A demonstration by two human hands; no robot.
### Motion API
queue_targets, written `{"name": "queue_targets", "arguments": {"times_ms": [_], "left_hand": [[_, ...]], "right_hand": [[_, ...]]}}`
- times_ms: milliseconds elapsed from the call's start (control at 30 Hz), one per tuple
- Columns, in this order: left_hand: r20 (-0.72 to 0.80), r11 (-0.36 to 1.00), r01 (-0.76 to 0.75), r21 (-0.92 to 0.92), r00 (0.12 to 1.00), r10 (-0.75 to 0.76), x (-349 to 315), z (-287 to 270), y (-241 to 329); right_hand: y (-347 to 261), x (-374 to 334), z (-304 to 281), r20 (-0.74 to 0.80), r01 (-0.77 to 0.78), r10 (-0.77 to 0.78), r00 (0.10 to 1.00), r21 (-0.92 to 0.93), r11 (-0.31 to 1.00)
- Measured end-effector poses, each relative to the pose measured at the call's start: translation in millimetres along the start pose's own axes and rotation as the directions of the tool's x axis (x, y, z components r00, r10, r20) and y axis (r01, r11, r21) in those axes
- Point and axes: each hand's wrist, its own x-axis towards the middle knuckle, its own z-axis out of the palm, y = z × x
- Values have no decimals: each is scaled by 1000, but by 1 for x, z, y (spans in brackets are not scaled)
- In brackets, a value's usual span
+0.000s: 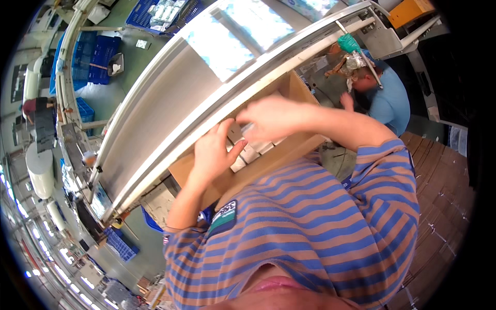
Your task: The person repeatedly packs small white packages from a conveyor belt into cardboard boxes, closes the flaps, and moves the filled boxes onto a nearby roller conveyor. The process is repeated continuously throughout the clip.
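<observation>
An open cardboard box (287,155) sits between my body and the conveyor, with several small white packs (250,153) lying in rows inside it. My left hand (211,154) reaches over the left part of the box, its thumb and fingers spread apart beside the packs, and I see nothing held in it. Over the far middle of the box is my right hand (273,118), smeared by motion, its fingers pointing left toward my left hand. Whether it grips anything I cannot make out. Both hands cover part of the packs.
Beyond the box runs a conveyor (160,98) with a raised rail, carrying blue-and-white packages (219,46). A person in a blue shirt (390,98) bends down at the right. Blue crates (106,59) stand across the aisle; flattened cardboard (439,191) lies at the right.
</observation>
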Motion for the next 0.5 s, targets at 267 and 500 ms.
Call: {"name": "queue_targets", "arguments": {"times_ms": [267, 500], "left_hand": [[393, 958, 143, 247, 889, -234, 7, 123, -71], [-145, 991, 94, -95, 984, -107, -30, 33, -27]], "right_hand": [[9, 34, 64, 605, 48, 204, 770, -375, 926], [-20, 21, 6, -56, 124, -125, 991, -15, 992]]}}
